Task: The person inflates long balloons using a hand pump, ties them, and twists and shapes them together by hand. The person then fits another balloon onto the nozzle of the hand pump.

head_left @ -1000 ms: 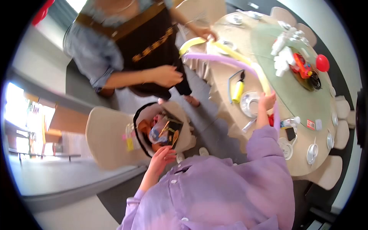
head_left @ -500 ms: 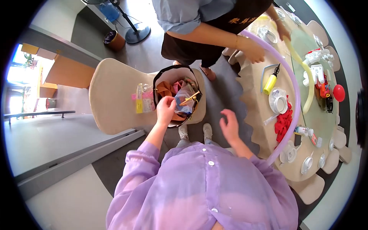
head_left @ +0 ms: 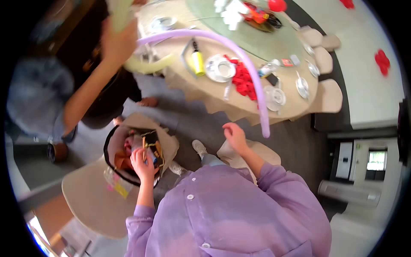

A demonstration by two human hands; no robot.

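Observation:
My left hand [head_left: 142, 165] reaches into an open-topped bag [head_left: 109, 147] with a black rim, which sits on a beige chair [head_left: 87, 199]. Its fingers are bent together over the bag's mixed contents; what they pinch, if anything, is too small to make out. Orange, pink and dark items show around the fingers. My right hand [head_left: 235, 136] hangs over the floor beside the table, holding nothing, its fingers loosely bent and apart. Above and to its right is the lower end of a long lavender balloon [head_left: 250, 60], apart from the hand.
A co-worker's hand [head_left: 120, 45] is near a pale yellow balloon [head_left: 150, 65] at upper left. On the round table [head_left: 205, 92] lie a yellow hand pump [head_left: 197, 63], red balloons [head_left: 245, 81] and wrapped dishes [head_left: 219, 68]. Another chair seat [head_left: 267, 157] is below my right hand.
My view has turned right, so the bag now appears lower left and the table nearer the middle. My left hand is still at the bag. The co-worker's arm now appears at far left.

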